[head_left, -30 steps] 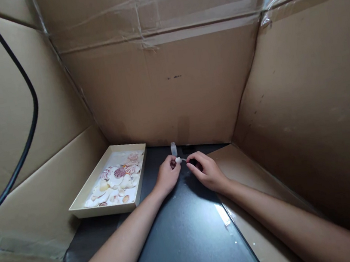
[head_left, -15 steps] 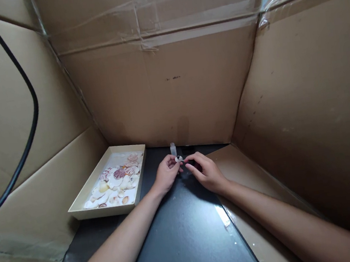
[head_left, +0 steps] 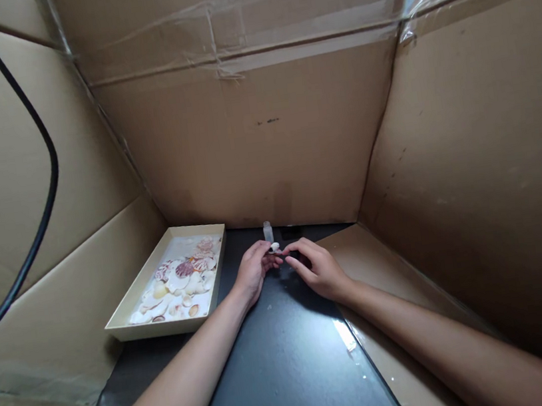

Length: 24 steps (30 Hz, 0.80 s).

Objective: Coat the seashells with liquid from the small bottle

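Between the thumb and fingers of my left hand (head_left: 254,269) is a small white piece (head_left: 274,247), perhaps a shell; its exact shape is too small to tell. My right hand (head_left: 318,267) is close on its right, thumb and index finger bent toward the piece with a gap between them. Whether a right fingertip touches it cannot be made out. Just behind my left hand a small clear bottle (head_left: 268,232) stands upright on the dark table (head_left: 275,377).
A shallow cream tray (head_left: 162,328) on the left holds several shells (head_left: 184,269). Cardboard walls (head_left: 254,151) enclose the back and sides. A cardboard sheet (head_left: 358,251) lies on the right, under my right forearm. A black cable (head_left: 53,153) hangs at the upper left.
The white piece has turned in my left fingers and sits slightly further left. My left fingers have shifted around it, and my right fingertips have moved slightly left.
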Each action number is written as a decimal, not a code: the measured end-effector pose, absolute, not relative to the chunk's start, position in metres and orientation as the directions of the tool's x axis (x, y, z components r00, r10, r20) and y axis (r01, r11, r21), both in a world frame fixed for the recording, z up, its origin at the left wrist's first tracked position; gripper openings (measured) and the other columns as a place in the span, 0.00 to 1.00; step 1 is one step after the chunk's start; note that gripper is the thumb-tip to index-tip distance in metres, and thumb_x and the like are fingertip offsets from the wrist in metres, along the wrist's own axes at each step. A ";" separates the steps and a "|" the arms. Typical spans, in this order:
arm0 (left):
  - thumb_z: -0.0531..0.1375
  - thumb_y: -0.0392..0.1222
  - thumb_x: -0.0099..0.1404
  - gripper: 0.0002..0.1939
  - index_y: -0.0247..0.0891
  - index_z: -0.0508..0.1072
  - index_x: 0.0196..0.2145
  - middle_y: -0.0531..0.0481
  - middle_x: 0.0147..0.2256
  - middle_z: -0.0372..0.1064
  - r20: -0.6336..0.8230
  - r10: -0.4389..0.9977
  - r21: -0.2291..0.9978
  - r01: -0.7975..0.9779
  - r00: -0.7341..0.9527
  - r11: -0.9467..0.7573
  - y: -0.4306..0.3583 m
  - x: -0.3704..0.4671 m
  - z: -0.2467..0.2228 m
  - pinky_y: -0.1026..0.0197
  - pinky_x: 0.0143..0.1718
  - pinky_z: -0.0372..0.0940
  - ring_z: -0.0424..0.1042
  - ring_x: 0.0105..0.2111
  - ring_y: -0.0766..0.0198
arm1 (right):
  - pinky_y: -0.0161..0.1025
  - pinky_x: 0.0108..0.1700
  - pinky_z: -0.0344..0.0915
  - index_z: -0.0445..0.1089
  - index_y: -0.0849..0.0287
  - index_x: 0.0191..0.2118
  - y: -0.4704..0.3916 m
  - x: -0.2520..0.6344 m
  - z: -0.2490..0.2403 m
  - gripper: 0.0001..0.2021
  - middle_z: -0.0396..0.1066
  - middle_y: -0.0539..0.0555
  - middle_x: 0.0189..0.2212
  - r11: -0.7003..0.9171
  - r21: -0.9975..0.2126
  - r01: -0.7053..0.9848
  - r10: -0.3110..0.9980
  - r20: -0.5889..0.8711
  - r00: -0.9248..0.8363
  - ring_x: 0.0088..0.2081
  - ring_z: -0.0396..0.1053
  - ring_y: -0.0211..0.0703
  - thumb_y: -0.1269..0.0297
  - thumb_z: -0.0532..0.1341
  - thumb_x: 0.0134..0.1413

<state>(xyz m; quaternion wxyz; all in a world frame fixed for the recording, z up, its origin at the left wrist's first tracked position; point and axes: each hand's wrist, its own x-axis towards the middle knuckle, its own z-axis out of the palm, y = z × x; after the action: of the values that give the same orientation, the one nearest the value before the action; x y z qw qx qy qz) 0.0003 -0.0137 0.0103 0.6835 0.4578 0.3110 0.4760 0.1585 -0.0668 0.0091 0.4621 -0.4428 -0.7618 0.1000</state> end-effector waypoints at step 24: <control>0.63 0.42 0.51 0.11 0.34 0.67 0.29 0.55 0.21 0.63 -0.014 0.941 0.911 -0.383 0.337 0.151 -0.010 0.000 0.008 0.67 0.23 0.58 0.63 0.21 0.70 | 0.35 0.35 0.62 0.69 0.56 0.42 -0.066 0.161 0.009 0.08 0.68 0.52 0.34 0.531 -0.550 0.644 0.769 0.632 -0.095 0.30 0.65 0.38 0.63 0.55 0.61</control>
<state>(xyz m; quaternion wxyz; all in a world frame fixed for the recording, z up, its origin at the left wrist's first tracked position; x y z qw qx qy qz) -0.0001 -0.0099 0.0076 0.6891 0.4402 0.3171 0.4804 0.1607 -0.0657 0.0087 0.4716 -0.4794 -0.7371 0.0664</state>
